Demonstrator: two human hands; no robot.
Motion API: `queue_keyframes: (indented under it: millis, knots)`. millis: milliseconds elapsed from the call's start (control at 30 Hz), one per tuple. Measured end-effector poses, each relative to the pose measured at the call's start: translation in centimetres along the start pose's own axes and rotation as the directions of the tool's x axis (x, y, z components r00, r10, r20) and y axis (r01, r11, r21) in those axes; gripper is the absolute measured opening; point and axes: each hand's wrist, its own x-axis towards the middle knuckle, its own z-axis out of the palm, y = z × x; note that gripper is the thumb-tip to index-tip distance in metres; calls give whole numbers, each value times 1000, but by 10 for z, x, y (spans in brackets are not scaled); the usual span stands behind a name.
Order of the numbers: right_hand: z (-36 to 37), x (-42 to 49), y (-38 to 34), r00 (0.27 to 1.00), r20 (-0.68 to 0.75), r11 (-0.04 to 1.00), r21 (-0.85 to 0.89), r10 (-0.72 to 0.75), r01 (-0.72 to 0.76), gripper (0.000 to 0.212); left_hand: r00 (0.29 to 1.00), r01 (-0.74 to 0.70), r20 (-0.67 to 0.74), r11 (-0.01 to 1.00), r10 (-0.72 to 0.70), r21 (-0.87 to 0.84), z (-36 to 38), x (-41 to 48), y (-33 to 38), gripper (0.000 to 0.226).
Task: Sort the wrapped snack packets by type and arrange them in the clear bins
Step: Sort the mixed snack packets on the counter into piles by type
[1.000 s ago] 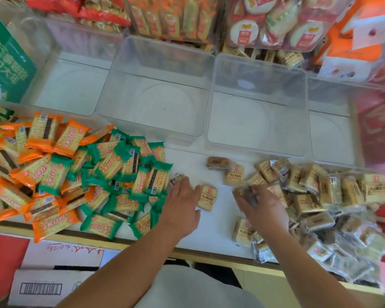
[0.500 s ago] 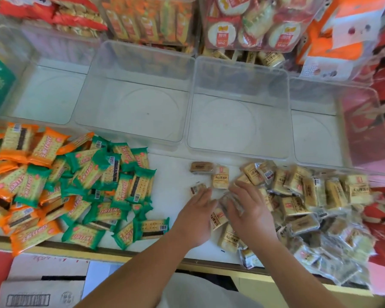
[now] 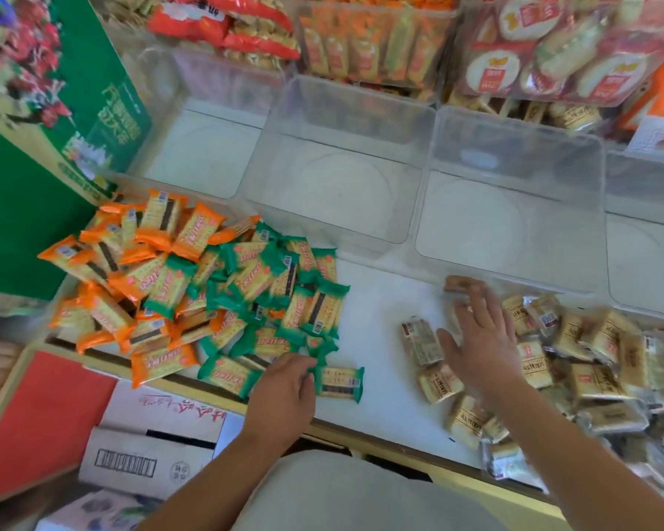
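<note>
Head view is showing the snack packets lying in three heaps on the white counter [image 3: 384, 300]: orange packets [image 3: 139, 254] at the left, green packets [image 3: 269, 285] beside them, tan packets [image 3: 591, 358] well apart at the right. None is sitting in the clear bins [image 3: 342, 193] behind them yet.

Half a second ago both hands were working side by side at the near edge of the tan heap. Now they are splitting up. The left hand [image 3: 284, 392] is reaching across to the green heap, and its curled fingers seem to be pinching the left end of a stray green packet [image 3: 340, 382] lying just outside that heap near the counter's front edge. The right hand [image 3: 480, 339] is hovering over the left edge of the tan heap with its fingers spread and straight, gripping nothing that I can make out; it is blurred.

Judging from this, the person is still tidying strays into their own kinds, with filling the bins not yet begun.

Stocked snack tubs [image 3: 380, 40] are standing behind the bins, and a green box [image 3: 104, 109] is leaning at the left.
</note>
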Motion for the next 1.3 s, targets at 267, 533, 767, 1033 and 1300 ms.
queue_keyframes:
  millis: [267, 533, 767, 1033, 1300]
  knots:
    - [23, -53, -133, 952, 61, 858, 454, -300, 242, 48, 964, 238, 129, 971, -233, -24, -26, -14, -25, 33]
    - [57, -51, -132, 927, 240, 928, 306, -289, 211, 52, 928, 356, 79, 929, -364, 98, -15, -31, -23, 54]
    - [4, -62, -105, 961, 274, 624, 758, -45, -187, 40, 955, 179, 108, 831, -275, 526, 11, -11, -21, 59]
    - [-47, -56, -142, 949, 310, 386, 884, -62, -264, 23, 919, 390, 123, 909, -374, -147, -18, -2, 8, 33]
    - [-109, 10, -205, 983, 185, 117, 976, 1, -184, 32, 938, 302, 86, 667, -337, -681, -108, 77, 91, 6]
